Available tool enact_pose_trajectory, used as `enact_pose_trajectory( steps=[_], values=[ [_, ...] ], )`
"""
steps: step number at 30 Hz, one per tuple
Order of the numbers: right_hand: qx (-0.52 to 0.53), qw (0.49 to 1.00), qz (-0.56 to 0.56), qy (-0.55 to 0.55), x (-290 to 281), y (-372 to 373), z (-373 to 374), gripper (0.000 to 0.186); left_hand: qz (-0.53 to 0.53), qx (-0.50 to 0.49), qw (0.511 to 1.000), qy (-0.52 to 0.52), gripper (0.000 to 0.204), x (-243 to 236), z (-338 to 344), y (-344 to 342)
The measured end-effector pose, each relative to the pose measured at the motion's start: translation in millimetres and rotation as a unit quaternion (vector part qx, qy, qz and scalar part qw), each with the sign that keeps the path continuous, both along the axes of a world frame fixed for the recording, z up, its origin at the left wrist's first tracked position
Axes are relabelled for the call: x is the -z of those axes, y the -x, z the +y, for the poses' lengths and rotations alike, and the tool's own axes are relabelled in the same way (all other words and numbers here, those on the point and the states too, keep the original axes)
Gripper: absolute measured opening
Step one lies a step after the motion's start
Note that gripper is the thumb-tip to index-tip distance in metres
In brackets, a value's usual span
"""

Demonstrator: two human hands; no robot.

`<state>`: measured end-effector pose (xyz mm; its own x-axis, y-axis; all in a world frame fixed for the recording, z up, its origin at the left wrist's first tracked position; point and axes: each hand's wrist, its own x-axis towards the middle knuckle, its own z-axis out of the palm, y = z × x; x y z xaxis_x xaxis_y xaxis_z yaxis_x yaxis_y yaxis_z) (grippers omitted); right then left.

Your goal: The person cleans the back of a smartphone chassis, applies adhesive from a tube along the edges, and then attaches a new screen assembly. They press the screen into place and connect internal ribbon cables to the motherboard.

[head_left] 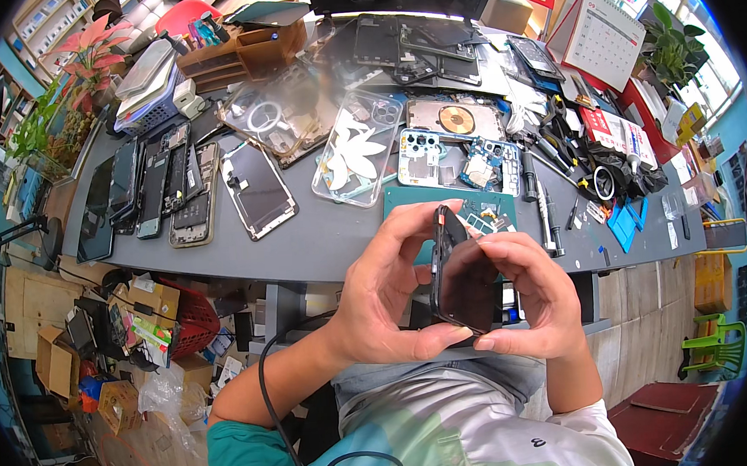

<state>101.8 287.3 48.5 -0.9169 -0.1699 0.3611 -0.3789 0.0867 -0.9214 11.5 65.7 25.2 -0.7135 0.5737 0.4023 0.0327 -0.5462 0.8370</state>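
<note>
A black smartphone (471, 285) is held tilted between the left hand (382, 300) and right hand (541, 297). Its long axis is pointed near to far, screen rightward.

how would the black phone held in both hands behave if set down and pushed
The black phone would probably slide rather than roll, given its flat slab shape. Its glossy dark face suggests it may be slippery, and likely fragile if that's glass.

Bright daylight, glaring window (713, 36) upper right, fisheye-curved edges.
</note>
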Motion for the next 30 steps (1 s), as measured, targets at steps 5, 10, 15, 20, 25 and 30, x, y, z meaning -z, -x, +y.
enact_pose_trajectory(
  steps=[5,10,15,20,25,30],
  values=[
    [0.007,1.000,0.003,-0.021,-3,0,1,0.088,-0.001,0.004,1.000,0.007,0.115,-1,-1,0],
    [0.037,0.995,0.036,-0.090,-7,0,2,0.088,0.005,0.015,1.000,0.007,0.114,0,-1,1],
    [0.062,0.986,0.066,-0.142,-12,-1,1,0.087,0.013,0.025,1.000,-0.001,0.113,-2,-1,1],
    [0.078,0.984,0.070,-0.146,-13,-4,0,0.087,0.056,0.021,0.998,-0.028,0.113,2,1,3],
    [0.119,0.974,0.094,-0.170,-14,-6,0,0.086,0.069,0.057,0.996,-0.012,0.104,2,-4,6],
    [0.184,0.940,0.149,-0.245,-15,-8,-8,0.083,0.061,0.035,0.998,0.007,0.091,1,-5,-2]
  ],
)
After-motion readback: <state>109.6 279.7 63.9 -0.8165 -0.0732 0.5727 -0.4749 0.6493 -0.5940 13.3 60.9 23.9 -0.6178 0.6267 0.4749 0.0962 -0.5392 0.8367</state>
